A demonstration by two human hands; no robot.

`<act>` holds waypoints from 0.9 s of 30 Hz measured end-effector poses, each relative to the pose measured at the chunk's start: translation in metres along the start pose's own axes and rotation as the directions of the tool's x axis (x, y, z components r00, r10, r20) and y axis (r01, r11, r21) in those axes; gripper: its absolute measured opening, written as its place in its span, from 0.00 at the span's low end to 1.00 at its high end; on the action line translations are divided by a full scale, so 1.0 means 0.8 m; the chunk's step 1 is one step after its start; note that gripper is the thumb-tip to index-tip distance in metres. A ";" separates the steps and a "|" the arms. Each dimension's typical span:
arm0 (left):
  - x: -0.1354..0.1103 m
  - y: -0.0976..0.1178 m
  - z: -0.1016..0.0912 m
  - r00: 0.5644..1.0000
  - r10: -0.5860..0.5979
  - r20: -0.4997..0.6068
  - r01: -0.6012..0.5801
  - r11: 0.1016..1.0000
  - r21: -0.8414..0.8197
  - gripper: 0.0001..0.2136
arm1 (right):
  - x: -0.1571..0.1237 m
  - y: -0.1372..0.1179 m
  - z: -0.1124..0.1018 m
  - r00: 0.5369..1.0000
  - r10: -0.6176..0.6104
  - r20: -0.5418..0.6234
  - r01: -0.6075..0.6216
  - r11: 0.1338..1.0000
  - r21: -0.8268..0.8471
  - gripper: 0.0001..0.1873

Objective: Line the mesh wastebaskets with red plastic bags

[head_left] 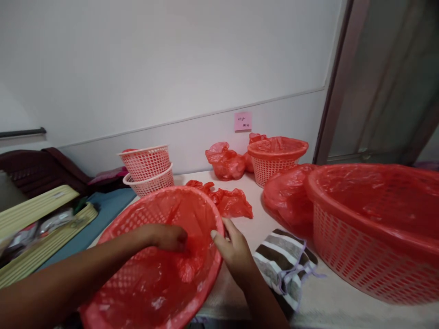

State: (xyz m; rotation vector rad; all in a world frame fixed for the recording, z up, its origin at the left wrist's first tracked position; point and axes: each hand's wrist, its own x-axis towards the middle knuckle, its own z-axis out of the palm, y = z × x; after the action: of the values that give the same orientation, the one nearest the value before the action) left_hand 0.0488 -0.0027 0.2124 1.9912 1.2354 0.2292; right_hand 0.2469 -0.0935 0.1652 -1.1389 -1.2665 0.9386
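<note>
A round red plastic basket with openwork sides is tilted in front of me, its opening facing up and toward me. A thin red plastic bag lines its inside and folds over the rim. My left hand reaches down into the basket with curled fingers against the bunched lining; the fingertips are hidden. My right hand grips the basket's right rim, thumb on the inner side and fingers outside. Just right of that hand lies a folded striped cloth with purple ties.
Two stacked pink baskets stand at the back left. Crumpled red bags lie near the wall. A lined basket stands at the back, and a larger basket at right. Yellow trays are at left.
</note>
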 end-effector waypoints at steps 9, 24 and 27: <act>-0.164 0.050 -0.001 0.918 0.360 -0.165 -0.269 0.873 0.406 0.17 | 0.023 0.028 0.003 0.993 0.073 -0.096 -0.049 0.971 0.235 0.20; -0.141 -0.033 0.038 0.578 0.768 -0.276 -0.191 0.457 0.869 0.16 | 0.026 0.041 0.030 0.972 0.231 -0.037 -0.211 0.934 0.290 0.18; -0.169 -0.027 0.068 0.523 0.770 -0.365 -0.251 0.549 0.798 0.25 | 0.027 0.052 0.023 0.971 0.237 -0.035 -0.220 0.940 0.261 0.18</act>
State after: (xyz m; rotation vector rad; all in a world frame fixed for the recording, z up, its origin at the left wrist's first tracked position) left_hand -0.0078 -0.1367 0.1911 3.1259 1.1028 1.1088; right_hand 0.2340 -0.0615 0.1283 -1.1166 -0.9408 1.1910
